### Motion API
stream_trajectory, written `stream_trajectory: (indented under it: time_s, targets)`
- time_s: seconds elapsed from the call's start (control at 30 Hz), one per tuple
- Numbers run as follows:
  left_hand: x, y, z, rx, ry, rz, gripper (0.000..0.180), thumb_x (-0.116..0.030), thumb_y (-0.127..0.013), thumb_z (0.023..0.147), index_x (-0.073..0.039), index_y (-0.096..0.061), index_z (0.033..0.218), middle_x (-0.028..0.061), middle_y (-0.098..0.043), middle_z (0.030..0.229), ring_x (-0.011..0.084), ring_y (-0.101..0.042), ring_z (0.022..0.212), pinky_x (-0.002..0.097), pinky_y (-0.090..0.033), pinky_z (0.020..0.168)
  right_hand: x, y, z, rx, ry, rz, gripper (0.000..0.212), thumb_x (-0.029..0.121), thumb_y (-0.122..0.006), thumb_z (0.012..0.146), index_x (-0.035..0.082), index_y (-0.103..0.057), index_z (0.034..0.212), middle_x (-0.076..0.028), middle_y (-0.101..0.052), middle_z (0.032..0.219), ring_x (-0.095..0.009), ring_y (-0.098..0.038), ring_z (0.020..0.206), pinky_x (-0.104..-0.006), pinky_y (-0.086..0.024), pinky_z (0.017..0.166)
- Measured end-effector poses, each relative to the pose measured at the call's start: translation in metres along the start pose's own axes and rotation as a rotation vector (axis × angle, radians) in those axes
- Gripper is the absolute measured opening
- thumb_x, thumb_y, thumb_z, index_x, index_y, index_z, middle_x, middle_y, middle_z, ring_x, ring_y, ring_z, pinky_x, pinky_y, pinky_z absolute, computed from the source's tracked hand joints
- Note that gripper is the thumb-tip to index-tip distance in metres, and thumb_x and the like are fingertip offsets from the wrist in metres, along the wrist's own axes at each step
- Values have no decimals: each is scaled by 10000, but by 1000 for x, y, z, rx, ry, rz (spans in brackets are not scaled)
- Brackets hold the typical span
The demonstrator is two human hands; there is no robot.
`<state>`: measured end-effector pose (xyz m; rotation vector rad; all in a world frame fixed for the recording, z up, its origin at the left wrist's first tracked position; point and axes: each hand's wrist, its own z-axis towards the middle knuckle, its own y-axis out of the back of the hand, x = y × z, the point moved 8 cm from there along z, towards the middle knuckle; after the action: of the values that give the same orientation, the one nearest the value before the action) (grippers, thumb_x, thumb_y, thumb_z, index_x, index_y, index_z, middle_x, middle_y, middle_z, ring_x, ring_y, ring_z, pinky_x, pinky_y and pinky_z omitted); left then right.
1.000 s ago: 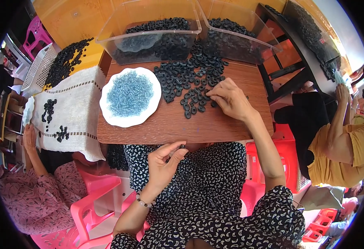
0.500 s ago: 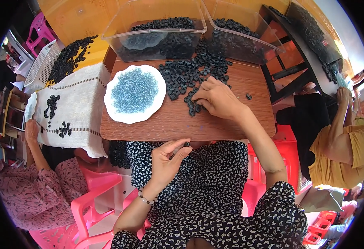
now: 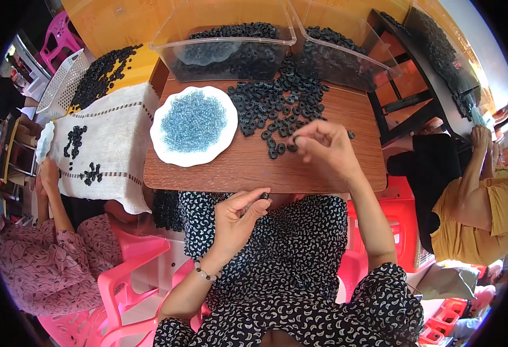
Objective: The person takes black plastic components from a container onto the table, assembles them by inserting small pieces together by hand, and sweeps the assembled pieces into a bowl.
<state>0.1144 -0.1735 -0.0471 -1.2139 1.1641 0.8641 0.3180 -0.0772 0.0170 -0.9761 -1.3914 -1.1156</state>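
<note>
Just off the table's near edge, my left hand pinches a small black piece between thumb and forefinger. My right hand hovers over the tabletop, its thumb and forefinger closed together. At those fingertips shows another small black piece. Close by lies a loose pile of small black pieces with holes, a few of them strayed toward me. Left of the pile stands a white scalloped plate filled with tiny clear-blue beads.
Two clear plastic bins of black pieces line the back of the brown table. At left, a person's hand is beside a cloth-covered table with more pieces. Another person in yellow sits at right.
My right hand has lifted from the loose pieces and drawn back slightly to the right, fingers pinched. The left hand keeps its pinch near the table edge.
</note>
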Motion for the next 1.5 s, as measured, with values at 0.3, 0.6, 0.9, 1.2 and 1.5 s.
stream_trajectory:
  time_s: [0.3, 0.6, 0.9, 1.2, 1.5]
  targets:
    - [6, -9, -3, 45, 15, -73, 299, -106, -702, 956, 24, -689, 1225, 65, -676, 974, 114, -680, 797, 231, -561, 729, -30, -44, -71, 50, -227, 160, 246, 160, -633, 1002, 4, -710, 1176, -6, -679, 885, -83, -610, 735, -222, -499, 703]
    - [-3, -8, -3, 36, -114, 65, 315, -118, -743, 919, 8, -713, 1206, 57, -679, 944, 102, -661, 814, 221, -530, 715, -12, -59, -88, 37, -173, 168, 219, 102, -696, 957, -27, -694, 1134, -45, -718, 974, -66, -652, 836, -211, -523, 728]
    - [-18, -11, -7, 39, -269, 279, 288, -111, -767, 879, -24, -747, 1153, 85, -732, 1004, 141, -668, 857, 257, -524, 747, -6, -61, -90, 14, -130, 80, 138, 55, -707, 941, -14, -741, 1055, 15, -687, 847, -14, -585, 746, -186, -466, 623]
    - [-29, -18, -11, 59, -444, 470, 271, -43, -760, 859, -9, -739, 1127, 110, -730, 989, 187, -689, 828, 276, -545, 714, -6, -59, -90, 47, -104, -151, 68, 34, -716, 923, -30, -699, 940, -39, -721, 899, -69, -660, 836, -220, -536, 721]
    - [-27, -24, -19, 43, -555, 570, 299, 80, -733, 813, 29, -717, 1107, 139, -715, 970, 239, -703, 813, 309, -572, 682, -15, -62, -93, 16, -53, -148, 113, 83, -728, 890, -23, -693, 873, -43, -687, 720, -59, -567, 641, -263, -461, 568]
